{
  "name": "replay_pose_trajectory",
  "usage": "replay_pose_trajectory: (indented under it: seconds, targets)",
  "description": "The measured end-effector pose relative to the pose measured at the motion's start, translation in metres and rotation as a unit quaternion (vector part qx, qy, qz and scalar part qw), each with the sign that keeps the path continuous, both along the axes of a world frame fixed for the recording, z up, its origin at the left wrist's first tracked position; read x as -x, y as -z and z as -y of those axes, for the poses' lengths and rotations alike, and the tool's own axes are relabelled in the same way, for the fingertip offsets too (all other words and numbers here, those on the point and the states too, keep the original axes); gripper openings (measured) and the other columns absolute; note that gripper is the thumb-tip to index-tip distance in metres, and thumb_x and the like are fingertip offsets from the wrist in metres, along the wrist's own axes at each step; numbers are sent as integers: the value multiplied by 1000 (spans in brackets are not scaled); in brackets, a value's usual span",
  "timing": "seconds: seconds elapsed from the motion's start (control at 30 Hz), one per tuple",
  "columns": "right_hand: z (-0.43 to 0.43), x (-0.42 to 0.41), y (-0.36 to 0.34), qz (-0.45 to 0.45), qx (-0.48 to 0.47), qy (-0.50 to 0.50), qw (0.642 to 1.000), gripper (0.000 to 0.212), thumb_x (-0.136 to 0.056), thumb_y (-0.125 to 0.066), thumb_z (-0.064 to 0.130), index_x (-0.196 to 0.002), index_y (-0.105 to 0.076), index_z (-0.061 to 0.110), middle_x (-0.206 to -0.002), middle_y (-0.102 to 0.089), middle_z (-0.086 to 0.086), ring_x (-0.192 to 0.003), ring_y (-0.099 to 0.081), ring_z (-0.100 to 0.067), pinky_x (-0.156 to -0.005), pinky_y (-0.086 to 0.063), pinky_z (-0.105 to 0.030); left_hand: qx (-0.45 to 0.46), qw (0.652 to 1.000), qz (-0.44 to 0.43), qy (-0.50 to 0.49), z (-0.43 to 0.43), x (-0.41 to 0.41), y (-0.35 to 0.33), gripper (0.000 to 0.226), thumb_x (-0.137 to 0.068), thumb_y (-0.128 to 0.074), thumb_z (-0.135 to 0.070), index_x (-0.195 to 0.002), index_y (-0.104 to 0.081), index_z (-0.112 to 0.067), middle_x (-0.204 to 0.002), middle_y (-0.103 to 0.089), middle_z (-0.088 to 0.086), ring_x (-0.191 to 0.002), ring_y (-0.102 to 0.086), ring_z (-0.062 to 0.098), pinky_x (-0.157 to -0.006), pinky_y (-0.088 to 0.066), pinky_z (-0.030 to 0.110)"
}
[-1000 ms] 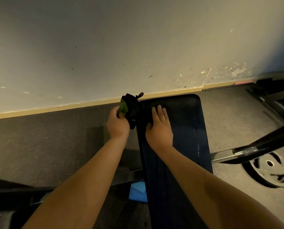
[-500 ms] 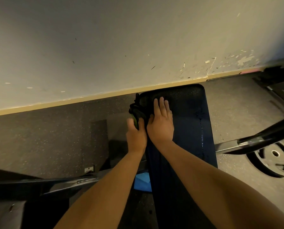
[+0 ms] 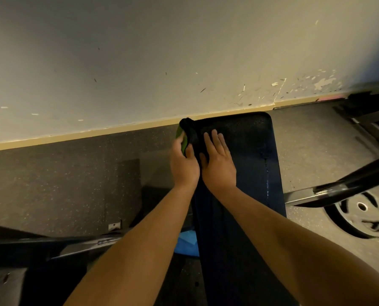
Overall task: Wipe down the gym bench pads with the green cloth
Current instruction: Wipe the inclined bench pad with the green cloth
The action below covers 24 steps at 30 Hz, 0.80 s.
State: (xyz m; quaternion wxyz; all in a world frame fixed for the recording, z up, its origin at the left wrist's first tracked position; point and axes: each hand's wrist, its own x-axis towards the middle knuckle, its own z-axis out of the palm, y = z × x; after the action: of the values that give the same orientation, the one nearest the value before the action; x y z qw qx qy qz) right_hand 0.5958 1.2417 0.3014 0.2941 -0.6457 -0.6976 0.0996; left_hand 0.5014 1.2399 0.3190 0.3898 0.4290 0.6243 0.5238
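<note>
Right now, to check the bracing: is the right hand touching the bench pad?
Touching. The head view shows the right hand lying flat on the bench pad, fingers straight.

Left grip [image 3: 184, 163] curled, right grip [image 3: 219, 166] flat — palm down

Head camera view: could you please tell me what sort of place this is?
Most likely a gym or weight room: a long padded bench and a weight plate lying on speckled rubber flooring.
</note>
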Motion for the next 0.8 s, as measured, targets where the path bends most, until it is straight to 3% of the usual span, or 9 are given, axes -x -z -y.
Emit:
replay_pose_trajectory:
  seconds: [0.13,0.23,0.3,0.37,0.47,0.53,0.63,0.8]
  targets:
    - [3,-7,-6,-6,16,-17,1000,56,-101,-48,20,-155,-30,23,-164,-17,2,-152,-6,-14,-121,-23,-43,-9,1000,-20,18,33,2,23,40,-106,-47,-17,-146,-46,-24,-142,-55,-2,-129,-52,12,-107,-45,30]
    - [15,-4,-5,21,27,3,999,57,-102,-43,21,-156,-25,23,-165,-14,1,-152,-3,-15,-124,-12,-43,53,998,34,7,54,3,33,30,-107,-47,-25,-136,-51,-30,-120,-63,-12,-113,-60,8,-87,-50,20]
    - [24,2,-1,21,40,24,999,58,-103,-40,23,-157,-20,26,-165,-9,4,-152,2,-15,-124,-6,-42,135,988,78,-7,66,8,42,18,-107,-44,-28,-120,-57,-31,-105,-64,-12,-108,-62,14,-78,-46,22]
    - [26,4,1,21,50,31,998,58,-104,-38,25,-158,-17,27,-165,-7,6,-152,4,-14,-124,-5,-41,152,984,89,-8,69,15,48,21,-107,-43,-28,-121,-58,-33,-107,-64,-12,-110,-61,15,-90,-48,30]
    - [26,0,3,34,41,22,998,58,-104,-39,26,-158,-17,26,-165,-8,6,-152,2,-13,-124,-6,-39,83,990,110,1,46,18,29,30,-108,-40,-32,-135,-50,-39,-122,-61,-15,-119,-58,10,-101,-46,35]
    - [25,-4,5,18,30,8,999,57,-104,-41,25,-157,-21,26,-165,-11,6,-152,-1,-12,-124,-7,-37,49,991,123,9,16,12,8,38,-108,-39,-35,-146,-43,-39,-133,-58,-14,-123,-55,8,-101,-46,32]
    - [24,-8,10,-23,17,4,1000,56,-102,-46,21,-155,-27,26,-163,-17,6,-151,-3,-10,-123,-7,-36,38,997,67,22,-11,5,-4,44,-109,-37,-35,-153,-37,-34,-141,-56,-7,-125,-55,13,-102,-48,33]
    - [23,1,19,-67,-14,26,997,54,-102,-49,18,-153,-33,23,-162,-22,5,-151,-7,-11,-124,-4,-37,47,997,53,-2,2,5,20,39,-109,-37,-34,-144,-48,-20,-132,-60,0,-119,-57,15,-90,-42,25]
